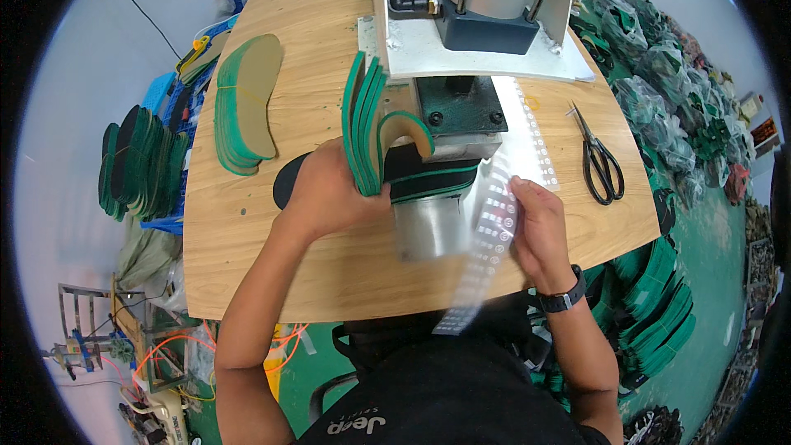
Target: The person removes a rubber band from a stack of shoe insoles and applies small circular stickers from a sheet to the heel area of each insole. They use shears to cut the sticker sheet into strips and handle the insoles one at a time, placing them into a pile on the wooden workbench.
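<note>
My left hand (334, 189) is closed round several green-edged insoles (362, 128) standing on edge, one of them with its tan end curled over. Beneath it a black insole (428, 166) lies on the metal base (428, 227) of a press, under the dark press head (461, 107). Between the thumb and fingers of my right hand (540, 222) is a clear strip of white printed labels (494, 218). The strip runs up beside the press head and hangs down past the table's front edge. The insole's far end is hidden under the head.
A banded stack of tan insoles (251, 103) lies on the wooden table (313, 280) at left. Black-handled scissors (601, 161) rest at right. The press's white frame (494, 62) rises at the back. More insole bundles (140, 161) stand off the left edge, and bagged bundles (659, 74) line the right.
</note>
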Demonstrator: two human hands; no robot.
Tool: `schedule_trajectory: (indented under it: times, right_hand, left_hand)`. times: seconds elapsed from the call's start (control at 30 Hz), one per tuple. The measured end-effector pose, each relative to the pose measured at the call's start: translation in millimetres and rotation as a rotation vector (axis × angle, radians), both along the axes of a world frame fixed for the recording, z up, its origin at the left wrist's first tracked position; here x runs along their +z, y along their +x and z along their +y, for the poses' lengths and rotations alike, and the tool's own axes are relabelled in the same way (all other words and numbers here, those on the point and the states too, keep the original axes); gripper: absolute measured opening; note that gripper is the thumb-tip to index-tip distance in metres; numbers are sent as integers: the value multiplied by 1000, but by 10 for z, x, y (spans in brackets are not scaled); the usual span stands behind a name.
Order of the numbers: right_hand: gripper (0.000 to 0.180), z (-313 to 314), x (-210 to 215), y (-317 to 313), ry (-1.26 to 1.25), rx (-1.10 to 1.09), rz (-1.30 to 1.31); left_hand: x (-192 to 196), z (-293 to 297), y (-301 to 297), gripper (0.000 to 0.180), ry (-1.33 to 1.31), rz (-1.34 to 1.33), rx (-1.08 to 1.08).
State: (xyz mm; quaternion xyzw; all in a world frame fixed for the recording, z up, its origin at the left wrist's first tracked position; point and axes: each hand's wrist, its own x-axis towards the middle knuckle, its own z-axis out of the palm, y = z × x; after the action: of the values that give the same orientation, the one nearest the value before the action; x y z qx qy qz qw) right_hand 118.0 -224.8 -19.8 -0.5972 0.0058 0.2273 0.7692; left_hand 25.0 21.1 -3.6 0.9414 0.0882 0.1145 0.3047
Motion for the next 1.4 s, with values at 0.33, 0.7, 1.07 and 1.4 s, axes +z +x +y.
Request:
schedule_trajectory:
  times: [0.33,0.7,1.07,1.4]
  right_hand:
    - [28,223,-225,103,-238,392,-63]
    - [27,269,-159,108,-313,382,-100]
    - [25,77,-212,12,-246,323,-127]
    - [25,76,-100,-12,-188,266,-66]
  left_hand:
    - [-32,129,-68,21,-458,-320,195]
    - [-19,67,-59,30,-347,-164,204]
    - [32,-33,-30,68,146,34,-58]
    - [-1,28,-107,26,-176,-89,129]
